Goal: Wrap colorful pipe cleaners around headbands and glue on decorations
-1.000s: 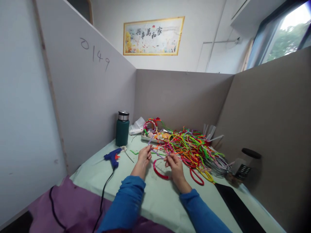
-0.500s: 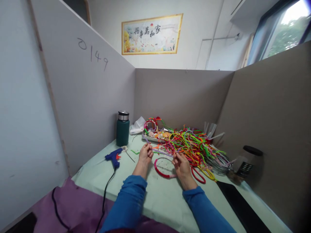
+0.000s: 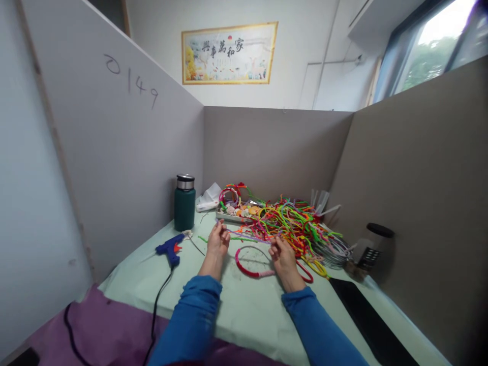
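Observation:
A purple pipe cleaner (image 3: 246, 235) is stretched between my two hands above the table. My left hand (image 3: 218, 244) pinches its left end, and my right hand (image 3: 282, 254) pinches it near the right end. Below and between the hands lies a wire ring (image 3: 247, 272), wrapped in red, magenta and pale pink along its lower left side, with bare grey wire at the top. My right wrist hides part of the ring's right side. A green pipe cleaner piece (image 3: 244, 239) lies just behind the purple one.
A tangled heap of colourful pipe cleaners (image 3: 293, 223) fills the back right, beside a tray (image 3: 232, 218) of small pieces. At left are a blue glue gun (image 3: 170, 250) and a green bottle (image 3: 185, 203). Scissors (image 3: 318, 267), a black strip (image 3: 366, 315) and a clear jar (image 3: 371, 249) sit right.
The view has turned slightly right, so everything sits further left. My left hand is a little lower on the purple pipe cleaner's end; both hands still hold it.

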### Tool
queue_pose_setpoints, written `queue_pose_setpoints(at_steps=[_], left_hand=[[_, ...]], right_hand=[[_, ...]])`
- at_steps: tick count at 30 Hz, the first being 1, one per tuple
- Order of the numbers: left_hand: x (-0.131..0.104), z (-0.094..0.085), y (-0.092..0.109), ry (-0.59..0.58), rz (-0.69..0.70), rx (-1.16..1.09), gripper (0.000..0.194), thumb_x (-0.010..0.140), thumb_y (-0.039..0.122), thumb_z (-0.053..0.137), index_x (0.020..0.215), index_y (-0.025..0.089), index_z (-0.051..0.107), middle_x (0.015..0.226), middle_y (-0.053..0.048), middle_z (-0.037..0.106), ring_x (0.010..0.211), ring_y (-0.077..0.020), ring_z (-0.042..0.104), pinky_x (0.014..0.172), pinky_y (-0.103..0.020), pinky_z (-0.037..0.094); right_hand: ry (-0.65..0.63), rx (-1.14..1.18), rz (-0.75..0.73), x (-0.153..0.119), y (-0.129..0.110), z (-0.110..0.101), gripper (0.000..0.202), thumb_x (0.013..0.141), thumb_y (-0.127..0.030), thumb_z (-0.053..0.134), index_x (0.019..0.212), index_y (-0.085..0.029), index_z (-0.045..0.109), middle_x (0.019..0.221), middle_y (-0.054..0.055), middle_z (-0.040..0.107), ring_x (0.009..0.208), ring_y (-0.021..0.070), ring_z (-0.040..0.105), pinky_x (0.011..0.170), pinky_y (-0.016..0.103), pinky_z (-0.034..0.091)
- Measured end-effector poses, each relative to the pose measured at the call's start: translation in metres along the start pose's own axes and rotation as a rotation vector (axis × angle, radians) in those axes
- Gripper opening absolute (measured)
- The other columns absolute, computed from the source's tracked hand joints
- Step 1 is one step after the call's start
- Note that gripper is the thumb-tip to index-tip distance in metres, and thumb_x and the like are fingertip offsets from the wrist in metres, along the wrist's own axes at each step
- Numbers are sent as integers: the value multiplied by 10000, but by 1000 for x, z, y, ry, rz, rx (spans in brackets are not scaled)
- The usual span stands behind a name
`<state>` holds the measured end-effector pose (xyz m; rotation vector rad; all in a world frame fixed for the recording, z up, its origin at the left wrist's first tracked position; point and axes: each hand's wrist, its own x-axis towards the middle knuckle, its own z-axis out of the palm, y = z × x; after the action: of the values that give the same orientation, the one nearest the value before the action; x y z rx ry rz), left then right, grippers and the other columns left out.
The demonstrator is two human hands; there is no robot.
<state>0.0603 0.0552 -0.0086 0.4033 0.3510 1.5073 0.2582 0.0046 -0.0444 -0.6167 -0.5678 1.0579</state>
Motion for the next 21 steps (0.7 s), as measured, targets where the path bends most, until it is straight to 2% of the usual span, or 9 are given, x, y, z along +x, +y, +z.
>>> queue_pose_setpoints(at_steps=[3, 7, 15, 21], left_hand=[[1, -2, 0, -17, -33, 64, 80, 914, 207, 505, 925, 163, 570, 484, 94, 343, 314, -22, 213, 323, -163, 154], [2, -4, -1, -14, -10, 160, 110, 891, 285, 551, 920, 180, 563, 444, 122, 208, 300, -36, 139, 311, -172, 96], [0, -2, -5, -111, 57, 261, 182, 843, 360, 614, 872, 191, 552, 429, 125, 227, 299, -33, 141, 315, -169, 89], [1, -4, -6, 4, 74, 186, 123, 905, 293, 532, 850, 184, 547, 416, 119, 209, 299, -37, 139, 321, -177, 91]], right_hand=[[-2, -30, -39, 1, -1, -1, 271, 637, -305, 765, 744, -197, 541, 587, -65, 555, 418, 46, 413, 384, 167, 353], [6, -49, -79, 2, -1, -1, 294, 648, -349, 753, 753, -207, 518, 576, -69, 562, 392, 48, 400, 358, 167, 314], [122, 60, -70, 13, -3, -12, 213, 657, -256, 691, 738, -204, 501, 614, -59, 589, 384, 34, 399, 353, 158, 324], [60, 45, -129, 14, -5, -8, 242, 690, -277, 704, 714, -199, 476, 558, -87, 509, 355, 19, 332, 344, 150, 284]])
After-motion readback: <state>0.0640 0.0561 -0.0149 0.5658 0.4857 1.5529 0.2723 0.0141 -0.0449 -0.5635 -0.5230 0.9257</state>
